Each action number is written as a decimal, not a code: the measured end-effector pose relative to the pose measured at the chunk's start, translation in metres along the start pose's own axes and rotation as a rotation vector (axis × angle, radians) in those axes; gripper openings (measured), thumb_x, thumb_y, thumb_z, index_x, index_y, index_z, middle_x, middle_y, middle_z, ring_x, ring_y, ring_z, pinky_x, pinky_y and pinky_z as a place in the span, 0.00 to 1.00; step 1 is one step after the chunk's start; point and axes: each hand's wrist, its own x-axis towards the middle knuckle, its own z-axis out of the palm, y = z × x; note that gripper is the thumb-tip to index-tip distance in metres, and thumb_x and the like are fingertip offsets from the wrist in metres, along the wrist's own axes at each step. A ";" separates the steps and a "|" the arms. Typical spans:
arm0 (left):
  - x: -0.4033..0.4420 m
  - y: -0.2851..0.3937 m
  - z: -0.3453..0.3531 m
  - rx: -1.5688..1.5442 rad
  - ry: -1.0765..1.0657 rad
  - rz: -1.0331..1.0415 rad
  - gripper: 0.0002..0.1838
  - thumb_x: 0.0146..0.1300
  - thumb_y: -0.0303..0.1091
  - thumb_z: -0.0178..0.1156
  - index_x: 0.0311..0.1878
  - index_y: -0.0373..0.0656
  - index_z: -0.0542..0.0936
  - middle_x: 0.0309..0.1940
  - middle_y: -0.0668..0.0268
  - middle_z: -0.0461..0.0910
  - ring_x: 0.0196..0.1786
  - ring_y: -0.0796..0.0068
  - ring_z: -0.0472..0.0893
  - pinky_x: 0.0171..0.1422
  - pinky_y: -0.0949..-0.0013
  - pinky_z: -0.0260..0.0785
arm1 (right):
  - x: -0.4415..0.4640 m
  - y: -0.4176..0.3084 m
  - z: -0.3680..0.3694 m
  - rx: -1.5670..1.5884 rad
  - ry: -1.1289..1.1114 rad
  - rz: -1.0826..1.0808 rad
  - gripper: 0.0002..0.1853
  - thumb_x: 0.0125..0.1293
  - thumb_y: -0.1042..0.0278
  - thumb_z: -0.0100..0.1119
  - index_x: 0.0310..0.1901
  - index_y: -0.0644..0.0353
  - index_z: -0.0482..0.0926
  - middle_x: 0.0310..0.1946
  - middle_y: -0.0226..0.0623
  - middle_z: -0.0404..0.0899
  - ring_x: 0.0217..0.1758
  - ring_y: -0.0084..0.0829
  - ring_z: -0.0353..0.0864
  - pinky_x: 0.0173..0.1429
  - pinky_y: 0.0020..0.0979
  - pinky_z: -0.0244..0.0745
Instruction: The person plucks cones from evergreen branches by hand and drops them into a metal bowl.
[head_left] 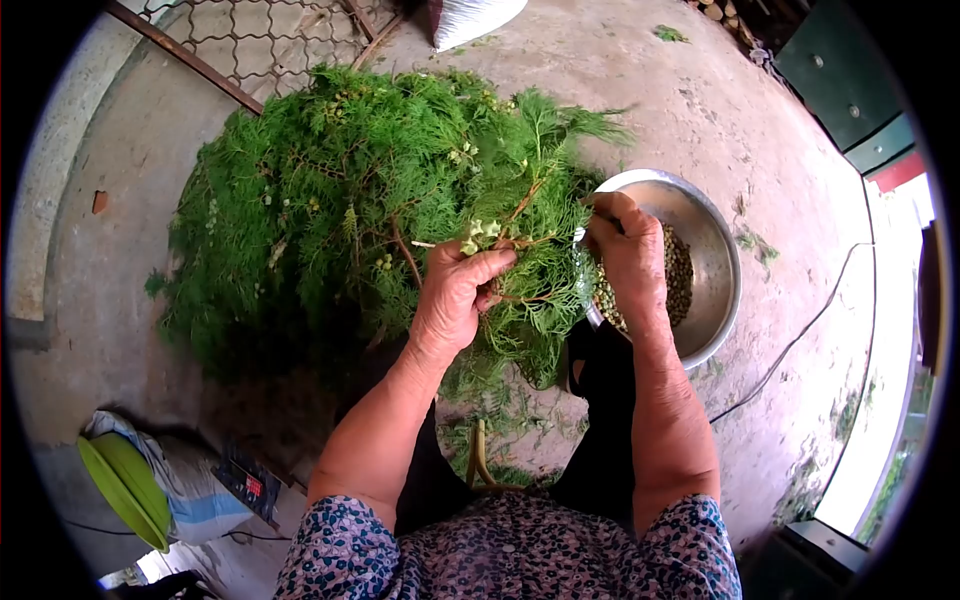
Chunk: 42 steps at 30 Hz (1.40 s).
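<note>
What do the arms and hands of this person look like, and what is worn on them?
The short sleeves have a small floral print, dark and blue on a pale ground, and leave the forearms uncovered. The left hand and right hand wear no gloves; neither wrist shows a watch.

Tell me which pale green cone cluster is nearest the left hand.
The cone cluster right beside the left hand, near its thumb; other clusters lie farther away.

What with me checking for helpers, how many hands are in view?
2: the left hand holds a sprig; the right hand is over the bowl. Neither is hidden.
</note>
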 end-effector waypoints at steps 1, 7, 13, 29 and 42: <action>0.000 -0.001 0.001 0.014 0.012 -0.013 0.04 0.51 0.28 0.62 0.32 0.47 0.79 0.29 0.75 0.78 0.29 0.85 0.72 0.27 0.78 0.61 | 0.001 0.003 -0.004 -0.004 0.005 0.001 0.09 0.57 0.79 0.53 0.39 0.65 0.77 0.25 0.33 0.77 0.25 0.21 0.76 0.28 0.21 0.71; 0.002 -0.003 0.003 0.011 -0.035 -0.011 0.04 0.53 0.29 0.61 0.32 0.48 0.78 0.29 0.75 0.78 0.31 0.85 0.73 0.29 0.77 0.65 | 0.010 0.013 -0.043 0.135 0.201 -0.060 0.11 0.55 0.84 0.50 0.40 0.66 0.77 0.31 0.35 0.76 0.29 0.23 0.78 0.34 0.24 0.74; -0.002 -0.003 0.009 0.064 -0.047 -0.040 0.07 0.53 0.30 0.61 0.37 0.49 0.77 0.33 0.76 0.77 0.35 0.83 0.73 0.32 0.75 0.66 | 0.017 0.028 -0.072 -0.815 0.613 -0.279 0.19 0.49 0.79 0.58 0.46 0.58 0.77 0.53 0.46 0.70 0.56 0.46 0.68 0.59 0.39 0.63; 0.000 -0.007 0.004 0.046 -0.155 -0.012 0.10 0.51 0.29 0.62 0.38 0.46 0.78 0.32 0.74 0.79 0.36 0.80 0.75 0.34 0.71 0.68 | -0.004 0.038 -0.043 0.184 0.119 -0.097 0.08 0.55 0.73 0.59 0.38 0.60 0.80 0.33 0.38 0.81 0.34 0.28 0.78 0.43 0.28 0.73; 0.006 -0.011 0.001 0.121 -0.212 0.029 0.09 0.52 0.28 0.63 0.38 0.44 0.80 0.32 0.73 0.81 0.35 0.81 0.77 0.36 0.74 0.68 | -0.034 -0.010 -0.007 0.888 -0.477 0.176 0.22 0.55 0.65 0.63 0.50 0.63 0.72 0.43 0.34 0.76 0.47 0.28 0.75 0.52 0.28 0.70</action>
